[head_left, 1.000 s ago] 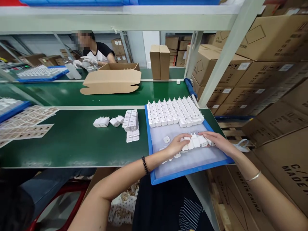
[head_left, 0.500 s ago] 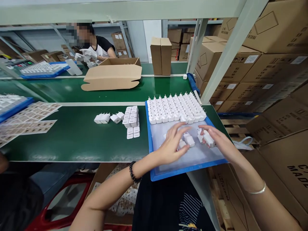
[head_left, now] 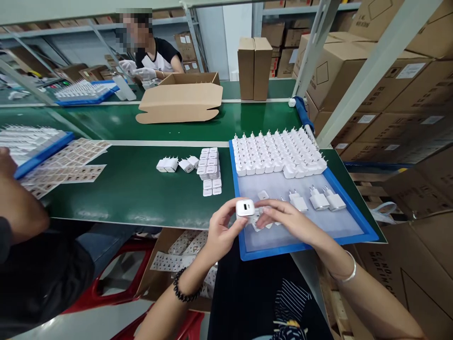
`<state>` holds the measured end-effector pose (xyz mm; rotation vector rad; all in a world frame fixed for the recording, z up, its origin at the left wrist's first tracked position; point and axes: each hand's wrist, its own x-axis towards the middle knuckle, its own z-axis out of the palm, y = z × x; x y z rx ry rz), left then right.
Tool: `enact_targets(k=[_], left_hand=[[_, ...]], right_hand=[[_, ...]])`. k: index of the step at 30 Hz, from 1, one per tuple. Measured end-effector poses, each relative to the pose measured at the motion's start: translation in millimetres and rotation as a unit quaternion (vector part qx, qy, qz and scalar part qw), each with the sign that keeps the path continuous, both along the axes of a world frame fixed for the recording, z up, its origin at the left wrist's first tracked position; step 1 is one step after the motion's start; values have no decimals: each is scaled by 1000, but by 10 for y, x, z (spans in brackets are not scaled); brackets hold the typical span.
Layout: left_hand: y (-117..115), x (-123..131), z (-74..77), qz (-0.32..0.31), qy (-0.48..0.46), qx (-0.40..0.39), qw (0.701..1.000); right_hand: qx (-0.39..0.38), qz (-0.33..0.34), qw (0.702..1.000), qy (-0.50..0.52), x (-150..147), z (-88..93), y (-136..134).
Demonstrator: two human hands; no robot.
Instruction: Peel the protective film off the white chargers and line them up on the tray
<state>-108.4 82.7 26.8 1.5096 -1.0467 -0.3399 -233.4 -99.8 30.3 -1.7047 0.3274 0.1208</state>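
Both hands hold one white charger over the near edge of a blue tray

The left hand [head_left: 221, 231] pinches the white charger [head_left: 245, 208] between thumb and fingers, port face toward the camera; the right hand [head_left: 283, 218] closes its fingertips on the charger's other side, just above the blue tray [head_left: 304, 245]. Just beyond the right hand three loose chargers [head_left: 317, 200] lie on the tray's liner, and farther out stands a packed block of chargers [head_left: 278, 153], prongs up. Beyond the left hand, on the green belt [head_left: 134, 189], sits a small stack of chargers [head_left: 209, 170]; far left lie label sheets [head_left: 71, 160] near another person's arm [head_left: 17, 208]
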Motion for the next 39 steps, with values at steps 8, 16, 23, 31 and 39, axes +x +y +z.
enact_targets(k=[8, 16, 23, 31, 39], left_hand=[[140, -286, -359, 10, 222, -39, 974], [38, -432, -369, 14, 149, -53, 987], [86, -450, -270, -10, 178, -9, 984], [168, -532, -174, -6, 251, 14, 968], [104, -601, -125, 42, 255, -8, 966]], right_hand=[[-359, -29, 925, 122, -114, -113, -11], [-459, 10, 873, 163, -78, -181, 65], [-358, -9, 926, 117, -148, -199, 46], [-74, -49, 995, -52, -233, 30, 20], [73, -158, 976, -131, -169, 189, 69]])
